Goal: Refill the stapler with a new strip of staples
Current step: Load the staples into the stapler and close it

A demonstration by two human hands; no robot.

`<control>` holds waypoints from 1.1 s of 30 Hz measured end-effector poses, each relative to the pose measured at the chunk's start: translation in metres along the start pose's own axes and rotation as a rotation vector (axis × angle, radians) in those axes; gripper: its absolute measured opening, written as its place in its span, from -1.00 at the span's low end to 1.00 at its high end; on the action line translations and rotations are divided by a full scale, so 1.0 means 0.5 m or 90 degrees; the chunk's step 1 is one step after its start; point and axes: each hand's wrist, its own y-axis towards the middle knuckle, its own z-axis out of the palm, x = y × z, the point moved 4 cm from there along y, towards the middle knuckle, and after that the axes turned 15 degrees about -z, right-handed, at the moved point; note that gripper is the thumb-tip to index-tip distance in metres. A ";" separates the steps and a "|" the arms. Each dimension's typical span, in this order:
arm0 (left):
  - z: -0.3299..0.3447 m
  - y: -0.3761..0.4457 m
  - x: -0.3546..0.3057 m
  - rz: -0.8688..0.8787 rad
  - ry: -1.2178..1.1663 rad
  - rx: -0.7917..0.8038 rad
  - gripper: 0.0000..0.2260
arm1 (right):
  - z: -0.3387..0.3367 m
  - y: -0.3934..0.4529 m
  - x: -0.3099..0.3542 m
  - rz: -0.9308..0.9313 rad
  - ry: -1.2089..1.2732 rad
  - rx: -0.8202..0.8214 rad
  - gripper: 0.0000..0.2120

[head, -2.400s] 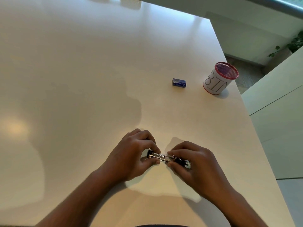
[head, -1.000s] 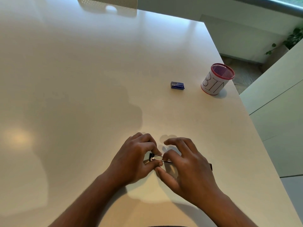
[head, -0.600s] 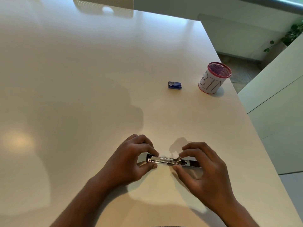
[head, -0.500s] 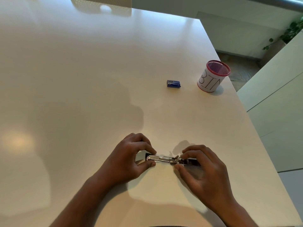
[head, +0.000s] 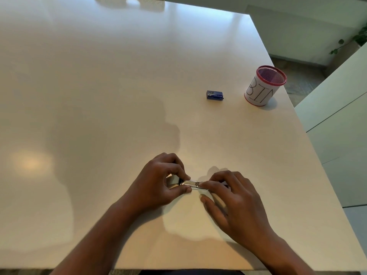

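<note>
I see the small chrome-and-black stapler (head: 191,184) lying opened out near the white table's (head: 99,96) near edge. My left hand (head: 158,183) pinches its left end, probably to steady it; my right hand (head: 236,199) pinches at the channel, probably seating staples. Towards the far right corner sit a small blue staple box (head: 215,95) and a red-rimmed mesh cup labelled BIN (head: 264,85).

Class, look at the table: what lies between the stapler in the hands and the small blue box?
Nothing: in the head view, only bare table separates the stapler and the blue box.
</note>
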 end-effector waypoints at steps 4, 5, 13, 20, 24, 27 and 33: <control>0.001 0.002 0.003 0.001 -0.005 -0.001 -0.84 | -0.012 0.013 0.006 -0.012 -0.052 0.048 -0.72; 0.001 0.003 0.004 0.002 -0.005 -0.001 -0.84 | -0.015 0.015 0.008 -0.018 -0.070 0.057 -0.73; 0.003 0.004 0.004 0.001 0.006 -0.002 -0.85 | -0.032 0.025 0.003 -0.070 -0.083 0.141 -0.70; 0.005 -0.002 0.001 -0.005 0.031 -0.013 -0.83 | -0.039 -0.029 -0.063 0.068 0.013 0.004 -0.73; 0.010 -0.005 -0.004 0.016 0.053 -0.018 -0.82 | -0.043 -0.039 -0.078 0.075 0.003 -0.005 -0.80; 0.010 -0.006 -0.008 0.020 0.044 -0.038 -0.82 | -0.050 -0.034 -0.081 0.064 0.045 -0.023 -0.84; 0.009 -0.004 -0.002 -0.028 -0.029 -0.082 -0.81 | -0.072 -0.025 -0.095 0.120 0.196 -0.102 -0.58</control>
